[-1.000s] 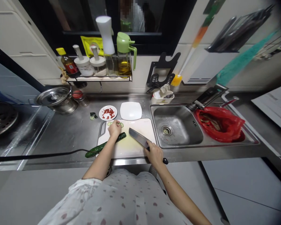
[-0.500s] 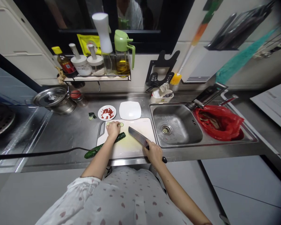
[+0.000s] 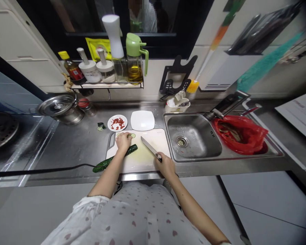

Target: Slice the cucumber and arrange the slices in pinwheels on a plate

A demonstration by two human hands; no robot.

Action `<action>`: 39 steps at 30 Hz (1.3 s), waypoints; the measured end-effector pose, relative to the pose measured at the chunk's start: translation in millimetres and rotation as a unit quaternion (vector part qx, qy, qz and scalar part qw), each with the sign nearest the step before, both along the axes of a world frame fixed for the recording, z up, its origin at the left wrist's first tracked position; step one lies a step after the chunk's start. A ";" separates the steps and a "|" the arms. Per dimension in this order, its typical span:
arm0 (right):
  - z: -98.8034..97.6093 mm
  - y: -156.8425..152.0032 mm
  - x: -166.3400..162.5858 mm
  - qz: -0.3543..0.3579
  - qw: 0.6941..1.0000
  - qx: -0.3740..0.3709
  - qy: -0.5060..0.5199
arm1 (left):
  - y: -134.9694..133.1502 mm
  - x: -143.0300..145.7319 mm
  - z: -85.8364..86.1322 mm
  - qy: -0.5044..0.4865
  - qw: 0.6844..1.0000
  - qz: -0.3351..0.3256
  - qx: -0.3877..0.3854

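Note:
A white cutting board lies on the steel counter in front of me. A long green cucumber lies across its left side, its end sticking out over the counter. My left hand rests with curled fingers on the cut cucumber slices at the board's far left corner, just beyond the cucumber. My right hand grips the handle of a cleaver, its blade now turned edge-down over the board's middle, pointing to the far left.
Behind the board stand a small plate of chopped red chilli and a white square dish. A sink lies right of the board, with a red plastic bag beyond it. A lidded pot sits far left, under a shelf of bottles.
The cleaver blade has turned from lying flat to standing on edge, and my right hand has shifted slightly left. My left hand stays on the slices.

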State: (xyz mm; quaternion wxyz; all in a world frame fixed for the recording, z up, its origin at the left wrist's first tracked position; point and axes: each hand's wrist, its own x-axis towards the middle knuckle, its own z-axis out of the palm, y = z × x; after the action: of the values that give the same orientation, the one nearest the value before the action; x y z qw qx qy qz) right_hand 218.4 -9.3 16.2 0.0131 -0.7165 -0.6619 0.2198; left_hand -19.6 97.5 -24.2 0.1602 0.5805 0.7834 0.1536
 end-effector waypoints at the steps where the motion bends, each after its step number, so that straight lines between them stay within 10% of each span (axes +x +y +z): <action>1: 0.0 0.8 -1.3 -0.003 1.000 -0.008 0.000 | -3.7 -1.2 0.9 -0.011 1.000 0.007 0.007; 17: 20.3 8.9 -31.3 0.112 0.989 -0.092 0.001 | -65.1 -9.0 -2.4 -0.056 0.979 -0.182 0.071; 39: 28.3 3.6 -40.1 0.137 0.984 -0.117 0.013 | -65.2 -10.4 -14.4 -0.053 0.973 -0.205 0.088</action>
State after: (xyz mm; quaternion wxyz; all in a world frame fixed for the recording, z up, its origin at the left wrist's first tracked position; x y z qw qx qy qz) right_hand 178.3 -5.8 44.5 -0.0925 -0.6126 -0.7237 0.3040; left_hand -30.0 32.3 -38.6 0.1781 0.7317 0.6212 0.2169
